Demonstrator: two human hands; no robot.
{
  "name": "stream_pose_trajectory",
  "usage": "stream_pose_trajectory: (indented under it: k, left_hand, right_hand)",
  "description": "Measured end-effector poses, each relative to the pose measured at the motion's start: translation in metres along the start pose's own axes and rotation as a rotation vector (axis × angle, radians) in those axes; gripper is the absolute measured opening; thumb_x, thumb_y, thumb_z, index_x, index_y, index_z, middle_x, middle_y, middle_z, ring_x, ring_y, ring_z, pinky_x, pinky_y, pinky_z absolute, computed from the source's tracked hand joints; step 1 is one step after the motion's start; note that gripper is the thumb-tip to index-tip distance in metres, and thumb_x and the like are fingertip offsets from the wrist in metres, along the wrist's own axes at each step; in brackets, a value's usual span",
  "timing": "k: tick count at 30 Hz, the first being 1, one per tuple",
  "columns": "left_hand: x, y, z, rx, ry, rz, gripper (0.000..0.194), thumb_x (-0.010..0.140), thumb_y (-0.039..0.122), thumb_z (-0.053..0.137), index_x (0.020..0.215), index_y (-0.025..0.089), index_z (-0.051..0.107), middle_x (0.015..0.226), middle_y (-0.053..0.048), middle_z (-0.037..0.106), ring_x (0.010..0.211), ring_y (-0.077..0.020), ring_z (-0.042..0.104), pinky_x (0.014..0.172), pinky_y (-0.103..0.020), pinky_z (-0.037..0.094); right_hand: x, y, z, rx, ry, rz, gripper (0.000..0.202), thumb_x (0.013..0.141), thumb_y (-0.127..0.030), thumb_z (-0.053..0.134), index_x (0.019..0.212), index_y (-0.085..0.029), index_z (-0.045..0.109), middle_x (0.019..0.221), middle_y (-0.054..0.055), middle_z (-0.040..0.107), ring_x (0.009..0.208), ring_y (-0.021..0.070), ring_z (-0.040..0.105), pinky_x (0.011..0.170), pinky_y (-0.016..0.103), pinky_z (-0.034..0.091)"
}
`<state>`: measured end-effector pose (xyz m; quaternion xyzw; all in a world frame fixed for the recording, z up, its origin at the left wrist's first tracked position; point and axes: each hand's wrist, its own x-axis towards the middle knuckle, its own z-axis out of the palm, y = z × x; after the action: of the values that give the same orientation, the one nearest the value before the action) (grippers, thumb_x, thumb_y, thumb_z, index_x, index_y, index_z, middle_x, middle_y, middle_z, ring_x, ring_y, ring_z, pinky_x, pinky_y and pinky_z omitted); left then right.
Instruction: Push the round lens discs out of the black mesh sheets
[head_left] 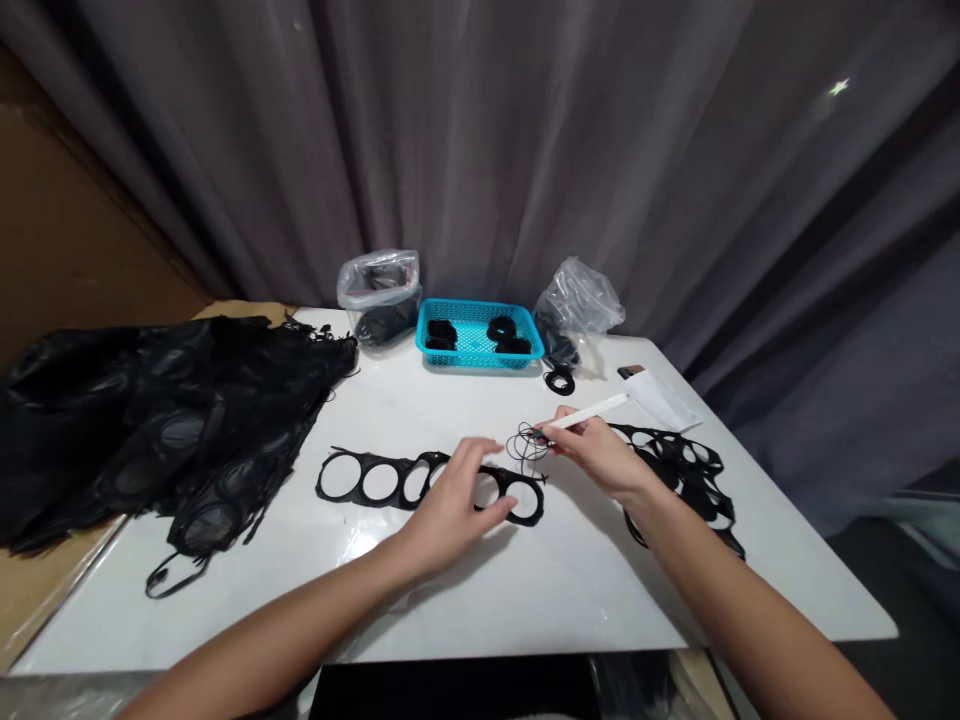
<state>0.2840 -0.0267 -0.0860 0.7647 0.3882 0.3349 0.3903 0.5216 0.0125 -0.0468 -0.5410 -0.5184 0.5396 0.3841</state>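
Note:
My left hand [450,505] hovers at a black strip with large round holes [382,482] lying on the white table. Its thumb and fingers are apart, and nothing shows between them. My right hand [600,457] is closed around a slim white stick-like tool [589,410], which points up to the right. Several thin black loops [527,443] hang at the right fingertips, towards my left hand. Whether the fingers pinch the loops or the tool's tip carries them, I cannot tell. Under and beside my right forearm lie more black strips with round holes [694,490].
A blue basket [480,362] holds black ring bundles at the back. Clear plastic bags [379,300] with black contents flank it, and a black ring [559,382] lies nearby. A large pile of black perforated sheets [165,420] covers the left. A white packet [664,400] lies right.

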Motion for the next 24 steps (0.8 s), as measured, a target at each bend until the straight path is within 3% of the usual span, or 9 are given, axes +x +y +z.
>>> stream_pose_trajectory:
  k: [3,6,9,12,16,20,24]
  left_hand:
    - [0.024,-0.003,-0.012,-0.329,-0.045,-0.076,0.077,0.087,0.04,0.067,0.148,0.023,0.023,0.153,-0.016,0.031,0.145,-0.0246,0.028,0.117,-0.045,0.028]
    - [0.038,-0.01,-0.016,-0.535,-0.107,-0.071,0.089,0.081,0.034,0.072,0.149,0.021,0.016,0.15,-0.019,0.032,0.142,-0.0249,0.034,0.114,-0.043,0.032]
    - [0.043,-0.012,-0.017,-0.676,-0.075,-0.127,0.085,0.079,0.031,0.074,0.145,0.018,0.022,0.12,-0.012,0.053,0.114,-0.021,0.058,0.1,-0.039,0.044]
    - [0.042,-0.01,-0.02,-0.765,-0.024,-0.223,0.078,0.079,0.031,0.075,0.141,0.015,0.031,0.082,0.003,0.051,0.088,-0.0157,0.063,0.09,-0.034,0.046]
    - [0.039,-0.015,-0.03,-0.893,0.028,-0.235,0.072,0.082,0.032,0.075,0.14,0.015,0.035,0.081,0.001,0.055,0.091,-0.019,0.065,0.089,-0.035,0.047]
    - [0.038,-0.03,-0.04,-0.806,0.111,-0.223,0.068,0.083,0.035,0.07,0.139,0.015,0.036,0.084,-0.001,0.056,0.087,-0.0192,0.065,0.082,-0.035,0.051]
    - [0.028,-0.044,-0.04,-0.543,0.208,-0.258,0.055,0.084,0.032,0.063,0.132,0.014,0.041,0.103,-0.008,0.056,0.094,-0.0186,0.062,0.087,-0.037,0.049]
  right_hand:
    - [-0.002,-0.015,0.025,0.145,-0.119,0.065,0.048,0.067,-0.046,0.082,0.072,-0.016,0.045,0.09,0.006,0.062,0.082,0.0151,0.057,0.062,0.023,0.046]
    - [0.0,-0.023,0.038,0.149,-0.18,0.049,0.047,0.068,-0.045,0.082,0.071,-0.016,0.045,0.083,0.004,0.059,0.074,0.0125,0.054,0.053,0.021,0.043]
    - [0.005,-0.024,0.042,0.119,-0.201,0.027,0.045,0.07,-0.045,0.081,0.073,-0.016,0.047,0.081,0.004,0.058,0.075,0.0147,0.056,0.047,0.021,0.043]
    - [0.006,-0.025,0.041,0.165,-0.212,0.059,0.043,0.07,-0.042,0.082,0.076,-0.015,0.048,0.088,0.005,0.061,0.081,0.0164,0.06,0.047,0.021,0.046]
    - [0.005,-0.021,0.038,0.34,-0.321,0.195,0.036,0.077,-0.034,0.079,0.079,-0.015,0.048,0.108,0.009,0.065,0.095,0.0159,0.065,0.061,0.019,0.052]
    - [0.018,-0.009,0.042,0.346,-0.43,0.226,0.029,0.079,-0.032,0.077,0.083,-0.014,0.054,0.106,0.009,0.068,0.096,0.0131,0.066,0.071,0.017,0.052]
    - [0.07,-0.009,0.049,0.201,-0.343,0.08,0.037,0.072,-0.035,0.08,0.076,-0.015,0.048,0.092,0.009,0.069,0.085,0.0151,0.067,0.067,0.021,0.052]
